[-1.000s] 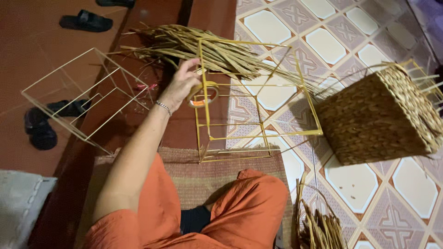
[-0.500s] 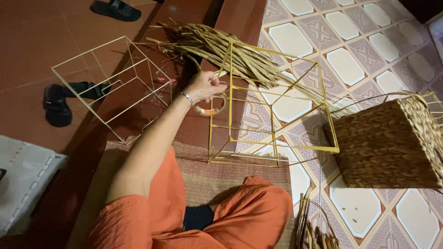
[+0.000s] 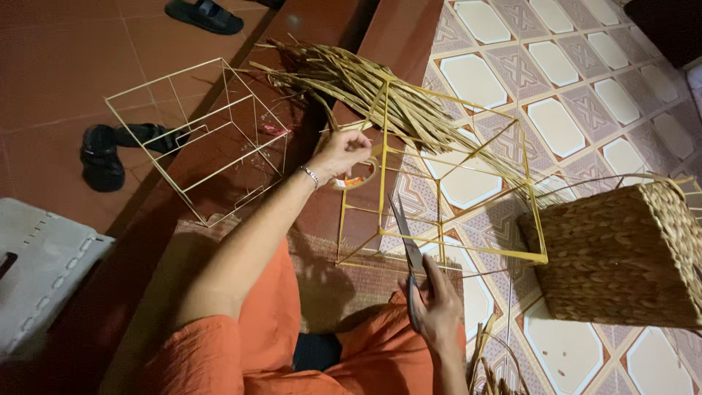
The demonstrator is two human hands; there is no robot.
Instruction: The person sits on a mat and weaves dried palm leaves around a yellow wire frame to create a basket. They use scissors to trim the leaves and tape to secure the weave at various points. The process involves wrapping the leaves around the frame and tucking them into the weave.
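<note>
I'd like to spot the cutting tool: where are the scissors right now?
The scissors are in the right hand, low in the head view, blades pointing up across the yellow wire frame, left of the woven basket.

Warm, dim light falls from above, brightest on the patterned tiles (image 3: 556, 124). The frame's corners sink into dark. Soft shadows lie beneath the left arm (image 3: 241, 249). Focus holds sharp; edges bend slightly.

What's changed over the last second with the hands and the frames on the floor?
The right hand has come into view holding scissors, blades pointing up toward the yellow wire frame. The left hand stays at the tape roll beside that frame's corner, below the bundle of dried strands. The pale wire frame and the woven basket lie as before; only the camera has shifted.
</note>
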